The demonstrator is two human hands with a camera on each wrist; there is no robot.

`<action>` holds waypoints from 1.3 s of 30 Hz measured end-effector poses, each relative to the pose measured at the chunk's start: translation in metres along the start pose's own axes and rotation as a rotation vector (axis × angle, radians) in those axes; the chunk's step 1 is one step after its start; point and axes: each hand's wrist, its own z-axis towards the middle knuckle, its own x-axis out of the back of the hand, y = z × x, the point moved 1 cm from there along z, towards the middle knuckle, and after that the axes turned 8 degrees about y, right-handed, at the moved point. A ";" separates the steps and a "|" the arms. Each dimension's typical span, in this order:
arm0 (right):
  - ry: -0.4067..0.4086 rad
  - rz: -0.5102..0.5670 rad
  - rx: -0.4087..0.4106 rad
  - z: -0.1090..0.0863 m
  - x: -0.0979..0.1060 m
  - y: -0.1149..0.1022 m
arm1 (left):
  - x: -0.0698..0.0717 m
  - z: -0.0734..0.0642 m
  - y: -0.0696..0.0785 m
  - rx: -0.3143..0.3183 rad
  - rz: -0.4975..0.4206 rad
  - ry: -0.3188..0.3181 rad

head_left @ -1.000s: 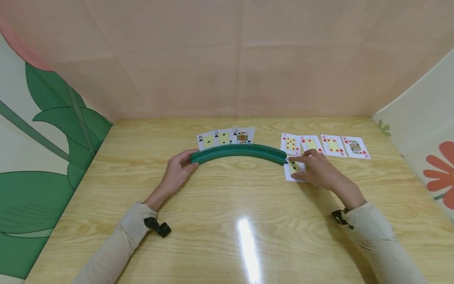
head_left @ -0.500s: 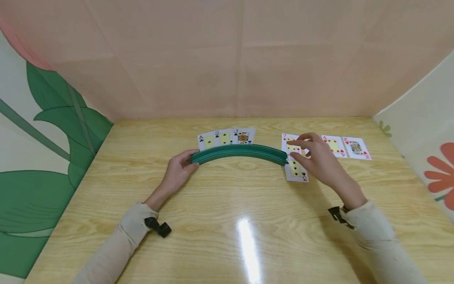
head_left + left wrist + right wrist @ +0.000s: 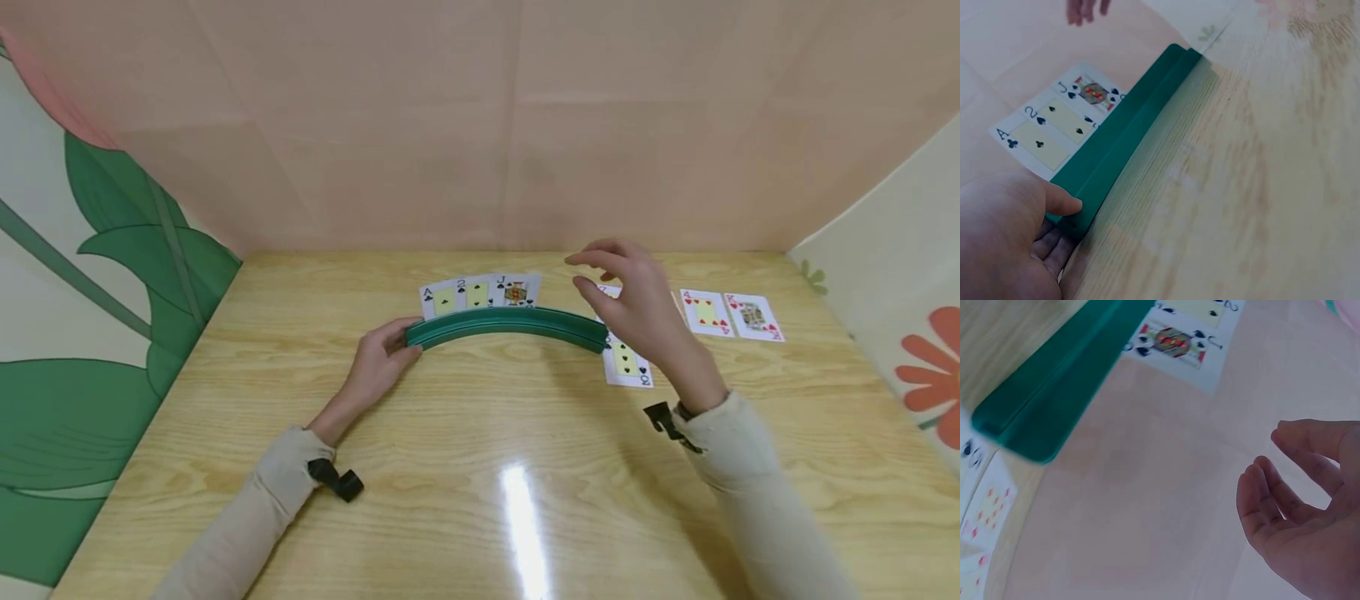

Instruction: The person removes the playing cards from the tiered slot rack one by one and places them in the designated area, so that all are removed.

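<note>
A curved green card holder (image 3: 510, 320) lies on the table, and my left hand (image 3: 375, 358) grips its left end, thumb in front. Standing in the holder's left and middle part are an ace of clubs (image 3: 1039, 145), a 2 of spades (image 3: 477, 292) and a jack of spades (image 3: 515, 290). My right hand (image 3: 639, 304) hovers above the holder's right end with nothing in it, thumb and fingers parted. Below it a spade card (image 3: 627, 367) lies face up by that end. A 7 of diamonds (image 3: 990, 509) shows in the right wrist view; the right hand mostly hides it in the head view.
Right of the hand lie a 4 of hearts (image 3: 707, 313) and a king of hearts (image 3: 753, 317), face up. The wooden table (image 3: 435, 467) meets a pink cloth backdrop (image 3: 375, 167) behind the cards. Printed flower panels flank both sides.
My right hand has risen off the spade card and moved up and to the left. The left hand and the holder have stayed in place.
</note>
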 end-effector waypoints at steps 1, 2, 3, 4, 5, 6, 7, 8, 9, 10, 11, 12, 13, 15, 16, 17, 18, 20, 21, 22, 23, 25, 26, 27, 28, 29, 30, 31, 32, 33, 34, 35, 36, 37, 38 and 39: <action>-0.004 0.002 -0.003 0.003 -0.002 -0.002 | 0.000 0.000 0.000 0.001 0.001 0.000; -0.009 0.008 -0.006 0.005 -0.004 -0.005 | 0.000 0.000 0.000 0.001 0.003 -0.002; -0.012 0.014 -0.010 0.008 -0.006 -0.007 | 0.000 0.000 0.000 0.006 0.004 -0.002; -0.011 0.018 -0.010 0.011 -0.008 -0.009 | 0.000 0.000 0.000 0.010 0.004 -0.003; -0.011 0.018 -0.012 0.013 -0.009 -0.011 | 0.000 0.000 0.000 0.011 0.005 -0.005; -0.010 0.021 -0.015 0.016 -0.011 -0.013 | 0.000 0.000 0.000 0.012 0.006 -0.007; -0.009 0.025 -0.017 0.019 -0.012 -0.015 | 0.000 0.000 0.000 0.008 0.005 -0.008; -0.009 0.030 -0.020 0.021 -0.013 -0.016 | 0.001 0.000 0.001 0.007 0.003 -0.007; -0.008 0.035 -0.022 0.023 -0.014 -0.018 | 0.001 0.000 0.001 0.007 0.001 -0.005; -0.008 0.041 -0.023 0.025 -0.016 -0.019 | 0.001 0.000 0.001 0.005 -0.001 -0.004; -0.009 0.050 -0.025 0.026 -0.017 -0.020 | 0.002 0.000 0.002 0.004 0.000 -0.001; -0.009 0.058 -0.024 0.027 -0.019 -0.020 | 0.002 0.000 0.002 0.003 0.001 -0.001; -0.010 0.068 -0.025 0.027 -0.021 -0.020 | 0.002 0.000 0.002 0.000 0.002 -0.001; -0.017 0.072 -0.019 0.026 -0.026 -0.019 | 0.002 0.000 0.002 0.003 0.001 -0.003; -0.022 0.072 -0.017 0.026 -0.028 -0.018 | 0.002 0.000 0.002 0.001 -0.002 -0.004; -0.028 0.068 -0.013 0.025 -0.031 -0.017 | 0.002 0.001 0.002 -0.002 -0.003 -0.005; -0.037 0.062 -0.013 0.024 -0.034 -0.015 | 0.001 0.001 0.002 -0.006 -0.005 -0.006; -0.062 0.047 -0.013 0.023 -0.040 -0.013 | 0.001 0.001 0.002 -0.009 -0.008 -0.001; -0.074 0.043 -0.017 0.023 -0.043 -0.011 | 0.001 0.000 0.003 -0.011 -0.012 0.001; -0.087 0.039 -0.019 0.023 -0.046 -0.010 | 0.002 0.000 0.003 -0.014 -0.013 0.004; -0.100 0.033 -0.022 0.023 -0.048 -0.009 | 0.002 0.000 0.002 -0.017 -0.013 0.004; -0.125 0.026 -0.026 0.022 -0.053 -0.007 | 0.002 0.000 0.003 -0.014 -0.015 0.008; -0.135 0.022 -0.027 0.022 -0.055 -0.006 | 0.002 0.000 0.002 -0.014 -0.017 0.009; -0.145 0.017 -0.027 0.022 -0.057 -0.005 | 0.002 0.000 0.002 -0.012 -0.020 0.008; -0.154 0.014 -0.028 0.021 -0.059 -0.004 | 0.002 0.000 0.002 -0.012 -0.020 0.006; -0.163 0.014 -0.032 0.021 -0.061 -0.003 | 0.003 0.000 0.002 -0.011 -0.019 0.003; -0.169 0.016 -0.037 0.021 -0.062 -0.002 | 0.003 0.000 0.002 -0.007 -0.016 0.003; -0.175 0.019 -0.043 0.020 -0.064 -0.002 | 0.003 0.000 0.002 -0.005 -0.014 0.003; -0.178 0.025 -0.048 0.019 -0.065 -0.001 | 0.003 0.000 0.002 -0.003 -0.011 0.002; -0.182 0.028 -0.053 0.019 -0.067 0.000 | 0.003 0.000 0.002 -0.002 -0.007 0.002; -0.184 0.031 -0.060 0.018 -0.068 0.001 | 0.003 0.000 0.001 -0.003 -0.004 0.000; -0.185 0.036 -0.067 0.018 -0.069 0.001 | 0.004 0.000 0.001 -0.003 0.000 0.001; -0.185 0.035 -0.070 0.017 -0.070 0.001 | 0.004 0.000 0.001 -0.003 0.002 0.002; -0.187 0.033 -0.075 0.017 -0.071 0.002 | 0.004 0.000 0.001 -0.003 0.002 0.001; -0.192 0.032 -0.081 0.016 -0.071 0.002 | 0.004 0.000 0.001 -0.006 0.002 0.001; -0.196 0.028 -0.084 0.016 -0.072 0.003 | 0.004 0.000 0.001 -0.008 -0.001 -0.001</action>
